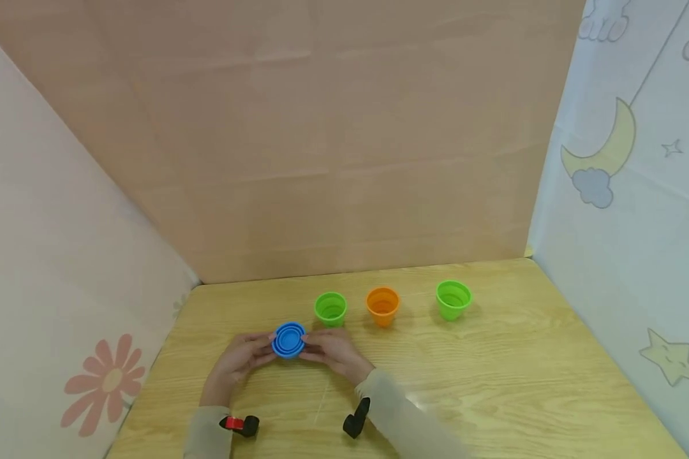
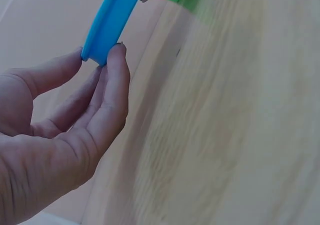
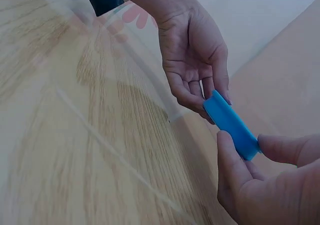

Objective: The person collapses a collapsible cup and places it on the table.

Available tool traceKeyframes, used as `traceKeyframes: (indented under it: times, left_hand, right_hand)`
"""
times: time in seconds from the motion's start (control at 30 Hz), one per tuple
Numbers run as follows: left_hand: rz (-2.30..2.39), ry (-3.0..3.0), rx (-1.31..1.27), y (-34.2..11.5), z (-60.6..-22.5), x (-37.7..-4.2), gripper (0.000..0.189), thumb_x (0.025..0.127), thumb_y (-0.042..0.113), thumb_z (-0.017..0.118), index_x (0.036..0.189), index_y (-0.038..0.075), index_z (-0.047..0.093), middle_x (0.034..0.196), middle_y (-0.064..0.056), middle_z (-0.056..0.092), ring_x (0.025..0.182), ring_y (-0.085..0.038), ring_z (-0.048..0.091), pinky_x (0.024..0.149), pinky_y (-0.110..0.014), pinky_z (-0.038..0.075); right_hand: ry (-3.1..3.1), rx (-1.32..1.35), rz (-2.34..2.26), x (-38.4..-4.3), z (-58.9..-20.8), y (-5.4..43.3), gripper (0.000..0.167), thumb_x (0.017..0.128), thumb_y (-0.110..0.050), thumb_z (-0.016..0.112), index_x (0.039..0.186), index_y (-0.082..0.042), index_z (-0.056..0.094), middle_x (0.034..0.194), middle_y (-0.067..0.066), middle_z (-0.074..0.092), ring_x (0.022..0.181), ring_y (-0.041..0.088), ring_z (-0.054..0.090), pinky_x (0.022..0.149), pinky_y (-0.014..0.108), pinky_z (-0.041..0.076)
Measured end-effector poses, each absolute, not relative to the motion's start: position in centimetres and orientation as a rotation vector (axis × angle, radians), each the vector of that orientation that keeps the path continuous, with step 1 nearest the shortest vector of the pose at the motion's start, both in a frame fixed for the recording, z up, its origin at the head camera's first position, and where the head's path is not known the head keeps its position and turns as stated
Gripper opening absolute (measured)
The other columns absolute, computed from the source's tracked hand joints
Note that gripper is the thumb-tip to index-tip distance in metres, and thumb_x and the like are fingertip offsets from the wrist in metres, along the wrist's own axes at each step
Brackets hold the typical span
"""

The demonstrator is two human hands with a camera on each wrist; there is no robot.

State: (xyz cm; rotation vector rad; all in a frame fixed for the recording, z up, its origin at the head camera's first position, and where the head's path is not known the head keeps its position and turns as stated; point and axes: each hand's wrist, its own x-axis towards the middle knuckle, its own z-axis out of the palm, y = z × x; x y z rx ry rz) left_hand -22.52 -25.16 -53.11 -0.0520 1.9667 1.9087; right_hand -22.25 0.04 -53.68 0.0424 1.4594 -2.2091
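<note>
One desk (image 1: pixel 522 363) spans my remote view. Above it, left hand (image 1: pixel 241 358) and right hand (image 1: pixel 339 352) oppose each other, presumably for balance. Beyond, upright: green cup (image 1: pixel 330 311), orange cup (image 1: pixel 383 308), second green cup (image 1: pixel 453 302). Smallest: flattened blue cup (image 1: pixel 289 340), pinched between by each grip.
</note>
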Motion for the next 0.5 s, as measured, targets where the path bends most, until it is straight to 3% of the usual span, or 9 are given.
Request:
traceKeyframes:
  times: [0.3, 0.5]
  left_hand:
    - [1.922, 1.946, -0.083, -27.1, -53.1, -23.6, 0.042, 0.108, 0.016, 0.061, 0.136, -0.014, 0.061, 0.107, 0.001, 0.08, 0.102, -0.011, 0.077, 0.095, -0.033, 0.065]
    - [1.944, 1.948, -0.136, -27.9, -53.4, -23.7, 0.046, 0.108, 0.014, 0.06, 0.141, -0.018, 0.054, 0.107, 0.0, 0.079, 0.102, -0.01, 0.076, 0.096, -0.033, 0.065]
  right_hand:
    - [1.479, 0.123, -2.235, -22.7, -53.4, -2.6, 0.026, 0.1, -0.006, 0.069, 0.12, 0.011, 0.072, 0.111, 0.018, 0.077, 0.094, 0.018, 0.075, 0.094, 0.038, 0.066]
    - [1.572, 0.166, -2.267, -22.8, -53.4, -4.3, 0.029, 0.1, -0.007, 0.07, 0.122, 0.012, 0.071, 0.112, 0.022, 0.078, 0.096, 0.02, 0.077, 0.094, 0.04, 0.066]
